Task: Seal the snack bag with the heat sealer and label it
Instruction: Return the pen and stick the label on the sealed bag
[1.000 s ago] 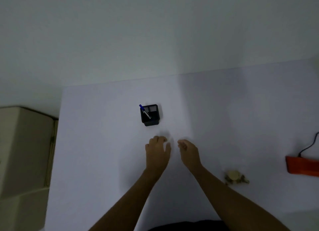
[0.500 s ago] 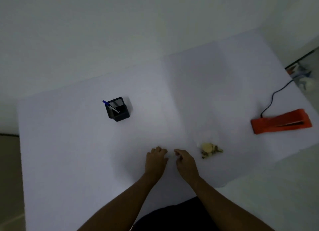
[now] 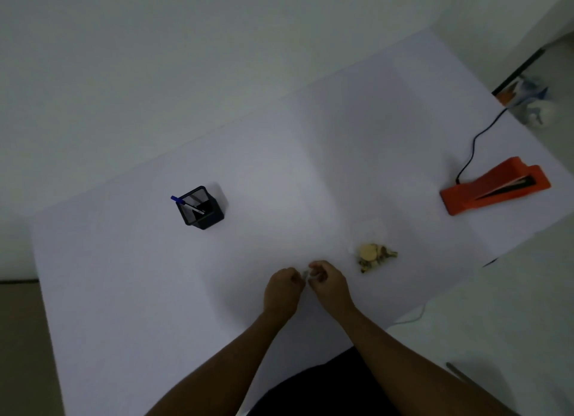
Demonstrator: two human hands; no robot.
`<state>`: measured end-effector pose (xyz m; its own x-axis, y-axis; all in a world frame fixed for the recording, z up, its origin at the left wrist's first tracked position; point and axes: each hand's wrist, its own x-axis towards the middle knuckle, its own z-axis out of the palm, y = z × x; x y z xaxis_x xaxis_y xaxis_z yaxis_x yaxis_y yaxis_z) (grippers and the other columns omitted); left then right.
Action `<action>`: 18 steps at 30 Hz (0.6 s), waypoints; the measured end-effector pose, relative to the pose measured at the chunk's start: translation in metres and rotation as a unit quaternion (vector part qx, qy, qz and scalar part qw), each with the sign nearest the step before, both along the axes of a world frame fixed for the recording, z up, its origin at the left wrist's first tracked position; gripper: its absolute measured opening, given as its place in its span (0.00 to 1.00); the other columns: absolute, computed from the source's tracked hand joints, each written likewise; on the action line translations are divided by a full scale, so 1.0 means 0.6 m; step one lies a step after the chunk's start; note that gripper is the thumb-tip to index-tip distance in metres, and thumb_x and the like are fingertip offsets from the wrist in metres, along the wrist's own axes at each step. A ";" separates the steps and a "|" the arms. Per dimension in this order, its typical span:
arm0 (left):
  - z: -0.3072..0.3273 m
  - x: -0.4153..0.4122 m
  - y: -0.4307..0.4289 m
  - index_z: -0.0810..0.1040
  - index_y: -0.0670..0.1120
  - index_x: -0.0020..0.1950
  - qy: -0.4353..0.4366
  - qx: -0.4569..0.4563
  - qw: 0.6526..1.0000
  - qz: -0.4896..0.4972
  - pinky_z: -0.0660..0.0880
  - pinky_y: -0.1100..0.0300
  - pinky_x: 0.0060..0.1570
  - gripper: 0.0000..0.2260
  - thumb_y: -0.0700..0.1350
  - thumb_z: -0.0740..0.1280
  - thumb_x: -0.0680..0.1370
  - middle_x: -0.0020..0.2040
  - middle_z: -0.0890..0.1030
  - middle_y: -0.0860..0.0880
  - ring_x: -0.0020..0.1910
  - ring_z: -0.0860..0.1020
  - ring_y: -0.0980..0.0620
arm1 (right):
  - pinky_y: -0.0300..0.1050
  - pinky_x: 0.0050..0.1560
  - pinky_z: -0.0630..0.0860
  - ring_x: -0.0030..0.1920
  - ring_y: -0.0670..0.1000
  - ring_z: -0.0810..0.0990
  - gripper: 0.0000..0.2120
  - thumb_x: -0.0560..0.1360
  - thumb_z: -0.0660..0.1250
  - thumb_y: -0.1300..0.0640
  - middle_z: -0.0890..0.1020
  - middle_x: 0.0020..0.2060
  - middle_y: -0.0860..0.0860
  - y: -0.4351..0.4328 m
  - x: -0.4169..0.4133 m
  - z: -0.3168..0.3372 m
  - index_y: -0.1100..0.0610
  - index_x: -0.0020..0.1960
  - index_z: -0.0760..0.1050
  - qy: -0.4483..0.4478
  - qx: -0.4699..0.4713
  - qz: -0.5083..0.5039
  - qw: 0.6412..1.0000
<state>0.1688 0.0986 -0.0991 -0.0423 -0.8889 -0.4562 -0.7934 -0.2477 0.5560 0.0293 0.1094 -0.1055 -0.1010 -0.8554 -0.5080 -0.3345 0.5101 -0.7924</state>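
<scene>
On the white table (image 3: 124,291) both hands sit close together near the front edge, fingers curled in tight. The left hand (image 3: 281,291) and the right hand (image 3: 329,286) meet at the fingertips and pinch a small pale scrap (image 3: 307,273) between them; it is too small and blurred to tell what it is. The snack bag (image 3: 374,254) lies flat on the table just to the right of the right hand, apart from it, with yellowish pieces inside. The orange heat sealer (image 3: 494,189) stands far off at the right edge, its black cord (image 3: 473,148) running back. A black pen holder (image 3: 203,209) with a blue pen (image 3: 186,204) stands to the left, well apart.
</scene>
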 end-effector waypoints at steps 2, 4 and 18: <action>0.026 0.002 -0.004 0.78 0.45 0.37 0.103 0.030 0.991 0.074 0.69 0.64 0.33 0.10 0.47 0.70 0.76 0.34 0.78 0.52 0.33 0.74 0.56 | 0.39 0.40 0.77 0.45 0.52 0.81 0.08 0.75 0.71 0.62 0.83 0.45 0.53 -0.010 -0.003 0.025 0.56 0.54 0.80 -0.061 0.018 -0.011 0.998; 0.063 0.007 -0.009 0.80 0.46 0.38 0.185 0.058 0.974 0.116 0.70 0.65 0.34 0.09 0.48 0.71 0.76 0.34 0.79 0.52 0.31 0.74 0.58 | 0.40 0.35 0.77 0.41 0.50 0.82 0.06 0.76 0.70 0.59 0.84 0.43 0.55 -0.021 -0.005 0.063 0.58 0.52 0.82 -0.107 0.017 -0.001 0.994; 0.391 0.039 -0.052 0.83 0.48 0.49 0.401 -0.025 0.901 0.166 0.76 0.60 0.37 0.08 0.50 0.66 0.78 0.39 0.83 0.50 0.37 0.78 0.52 | 0.34 0.34 0.73 0.32 0.42 0.78 0.05 0.75 0.71 0.62 0.86 0.35 0.49 -0.112 -0.016 0.412 0.57 0.48 0.86 -0.146 -0.134 0.131 0.971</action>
<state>0.1924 0.0674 0.1354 -0.0684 -0.9320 -0.3560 -0.0192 -0.3556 0.9345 0.0198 0.0423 0.1420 0.2535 -0.9378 -0.2372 -0.1651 0.1996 -0.9659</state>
